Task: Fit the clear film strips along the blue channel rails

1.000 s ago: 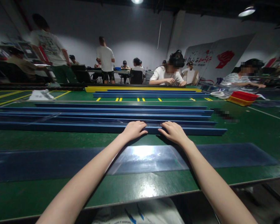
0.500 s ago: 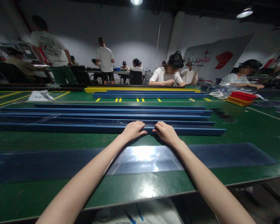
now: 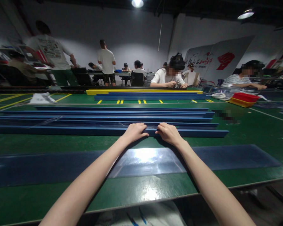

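So, L hand [image 3: 135, 131] & R hand [image 3: 168, 133] gripping nearest blue channel [image 3: 202, 134], tips prob. inside.

On the table [image 3: 247, 131], a sheet [image 3: 146, 163] lies before the front rail [image 3: 202, 134]; the left hand [image 3: 135, 131] and right hand [image 3: 169, 133] are on that rail. Behind lie middle rails [image 3: 132, 113], then far rails [image 3: 143, 97]. Right of those, a coil [image 3: 219, 95] sits left of a bin [image 3: 246, 97].

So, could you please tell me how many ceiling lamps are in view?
2: a middle lamp at the top edge, and a side lamp at the upper right; others may be hidden.
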Tool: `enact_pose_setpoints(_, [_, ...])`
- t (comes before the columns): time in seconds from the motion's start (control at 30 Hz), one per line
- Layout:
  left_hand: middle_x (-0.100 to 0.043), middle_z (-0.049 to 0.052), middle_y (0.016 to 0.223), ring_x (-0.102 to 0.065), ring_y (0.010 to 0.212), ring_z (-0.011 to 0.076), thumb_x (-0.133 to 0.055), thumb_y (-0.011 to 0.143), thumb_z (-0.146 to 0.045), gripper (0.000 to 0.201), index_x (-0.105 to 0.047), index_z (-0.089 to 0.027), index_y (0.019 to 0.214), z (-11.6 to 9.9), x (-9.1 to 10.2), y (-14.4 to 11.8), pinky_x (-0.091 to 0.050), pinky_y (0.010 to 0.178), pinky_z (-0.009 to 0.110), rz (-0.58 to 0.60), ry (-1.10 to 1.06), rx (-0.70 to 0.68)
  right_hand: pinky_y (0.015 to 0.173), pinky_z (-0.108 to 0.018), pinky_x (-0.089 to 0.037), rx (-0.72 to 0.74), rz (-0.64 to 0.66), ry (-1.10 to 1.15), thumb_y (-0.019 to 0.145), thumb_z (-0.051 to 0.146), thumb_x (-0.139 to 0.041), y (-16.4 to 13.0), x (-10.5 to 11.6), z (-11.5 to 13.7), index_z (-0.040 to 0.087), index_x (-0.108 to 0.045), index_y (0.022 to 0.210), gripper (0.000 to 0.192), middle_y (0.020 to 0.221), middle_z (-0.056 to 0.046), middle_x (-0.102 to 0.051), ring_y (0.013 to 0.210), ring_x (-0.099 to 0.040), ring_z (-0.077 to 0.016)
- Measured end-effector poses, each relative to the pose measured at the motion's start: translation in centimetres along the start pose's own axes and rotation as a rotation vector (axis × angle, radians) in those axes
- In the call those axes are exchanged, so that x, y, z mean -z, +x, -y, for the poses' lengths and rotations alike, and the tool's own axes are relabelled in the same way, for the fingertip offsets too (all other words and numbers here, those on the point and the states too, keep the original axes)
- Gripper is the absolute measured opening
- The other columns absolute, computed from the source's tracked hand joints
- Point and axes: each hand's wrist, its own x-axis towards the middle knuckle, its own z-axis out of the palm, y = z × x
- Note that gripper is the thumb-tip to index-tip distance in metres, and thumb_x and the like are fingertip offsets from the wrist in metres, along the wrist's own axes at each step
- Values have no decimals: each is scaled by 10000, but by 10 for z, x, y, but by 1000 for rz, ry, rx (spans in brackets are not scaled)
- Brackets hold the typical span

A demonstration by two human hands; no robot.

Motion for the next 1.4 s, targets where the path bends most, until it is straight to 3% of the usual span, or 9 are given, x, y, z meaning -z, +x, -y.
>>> enact_pose_setpoints(0.5, [-651,12,945,-598,892,182,-573,771,-435,284,-561,-216,952,4,-2,0,-398,668,240,-9,-3,8,582,-242,-287,-120,103,0,832,272,-433,-19,14,-29,180,-571,758,181,806,-48,-609,759,-548,-155])
enact_pose_setpoints(0.7, [-642,21,895,-596,858,182,-546,787,-447,273,-583,-190,872,4,-1,1,-391,624,242,8,60,-14,578,-244,-289,-184,116,-16,821,288,-441,-27,18,-36,185,-563,734,181,811,-46,-614,748,-553,-159])
enact_pose_setpoints(1.07, [-630,20,869,-583,835,172,-542,794,-440,265,-569,-177,817,2,-3,0,-374,604,240,-21,86,-29,614,-237,-319,-154,96,25,807,251,-445,-27,18,-34,187,-540,780,118,836,-48,-591,780,-525,-161])
enact_pose_setpoints(1.4, [-630,9,855,-581,814,163,-547,789,-439,257,-562,-183,806,2,-6,-1,-381,611,240,-54,98,-39,673,-264,-328,-22,-10,-53,857,410,-420,-11,-1,-10,169,-535,776,279,819,-64,-585,771,-504,-178])
